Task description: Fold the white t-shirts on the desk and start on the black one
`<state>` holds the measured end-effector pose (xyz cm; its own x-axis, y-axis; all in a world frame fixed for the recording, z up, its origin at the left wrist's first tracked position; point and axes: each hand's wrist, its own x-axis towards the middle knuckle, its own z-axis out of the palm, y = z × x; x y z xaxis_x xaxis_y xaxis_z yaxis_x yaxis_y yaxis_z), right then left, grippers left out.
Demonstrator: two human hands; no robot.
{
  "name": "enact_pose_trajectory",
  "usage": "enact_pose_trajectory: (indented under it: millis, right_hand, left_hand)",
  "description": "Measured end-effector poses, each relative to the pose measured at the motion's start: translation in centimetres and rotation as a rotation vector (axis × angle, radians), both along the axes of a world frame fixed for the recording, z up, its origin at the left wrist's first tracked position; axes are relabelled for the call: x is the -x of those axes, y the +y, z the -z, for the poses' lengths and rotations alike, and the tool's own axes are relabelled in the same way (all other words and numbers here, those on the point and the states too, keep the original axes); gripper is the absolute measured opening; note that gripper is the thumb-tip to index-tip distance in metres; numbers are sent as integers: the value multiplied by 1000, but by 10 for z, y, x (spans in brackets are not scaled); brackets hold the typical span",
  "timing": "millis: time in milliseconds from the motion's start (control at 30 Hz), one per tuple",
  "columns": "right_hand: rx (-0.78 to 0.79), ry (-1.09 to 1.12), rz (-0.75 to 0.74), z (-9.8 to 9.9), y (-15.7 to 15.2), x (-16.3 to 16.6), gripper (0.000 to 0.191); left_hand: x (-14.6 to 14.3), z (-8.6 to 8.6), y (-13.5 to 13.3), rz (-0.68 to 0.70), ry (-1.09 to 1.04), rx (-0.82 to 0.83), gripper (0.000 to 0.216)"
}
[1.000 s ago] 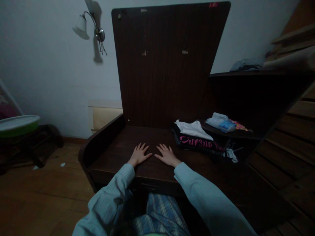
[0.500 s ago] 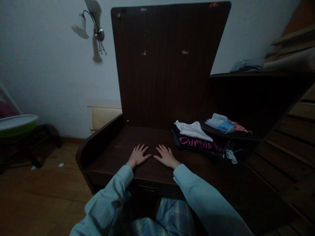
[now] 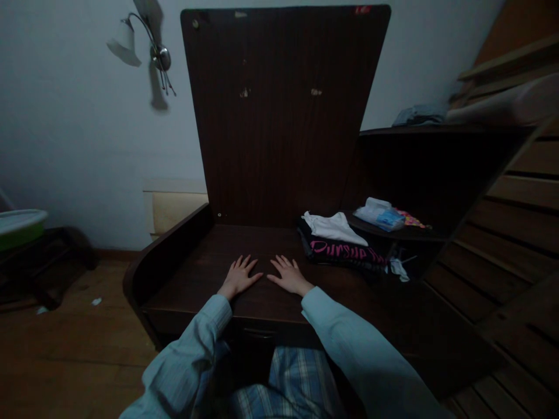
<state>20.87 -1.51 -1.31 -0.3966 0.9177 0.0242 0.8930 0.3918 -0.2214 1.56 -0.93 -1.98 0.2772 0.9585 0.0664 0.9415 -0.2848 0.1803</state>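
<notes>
My left hand and my right hand lie flat side by side on a dark wooden desk top, fingers spread, holding nothing. Both arms wear light blue striped sleeves. To the right of my right hand, a short gap away, sits a folded black garment with pink lettering, and a folded white cloth rests on top of it.
A tall dark board stands upright behind the desk. A low shelf at right holds a tissue pack. Slatted wood fills the right side. A wall lamp hangs upper left, a green-rimmed basin sits far left.
The view has shifted so everything sits a little further left in frame. Both hands stay flat on the desk in the same pose.
</notes>
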Motion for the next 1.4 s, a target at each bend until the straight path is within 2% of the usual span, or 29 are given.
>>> enact_pose_trajectory:
  millis: [833, 1100, 1167, 1233, 1300, 1400]
  right_hand:
    - [7, -22, 3, 2, 2, -1, 68]
    - [-18, 20, -3, 10, 4, -2, 68]
    - [-98, 104, -3, 8, 4, -3, 66]
    - [-252, 228, 6, -2, 4, -8, 56]
    - [-427, 363, 57, -20, 7, -21, 48]
    - [-590, 502, 250, -56, 19, -56, 47]
  left_hand:
    - [1, -1, -3, 8, -29, -6, 65]
    - [1, 1, -2, 9, -92, -47, 59]
    - [4, 0, -1, 13, -183, -103, 50]
    - [7, 0, 0, -4, -319, -166, 40]
    - [12, 0, 0, -43, -433, -192, 36]
    - [15, 1, -1, -58, -457, -174, 32]
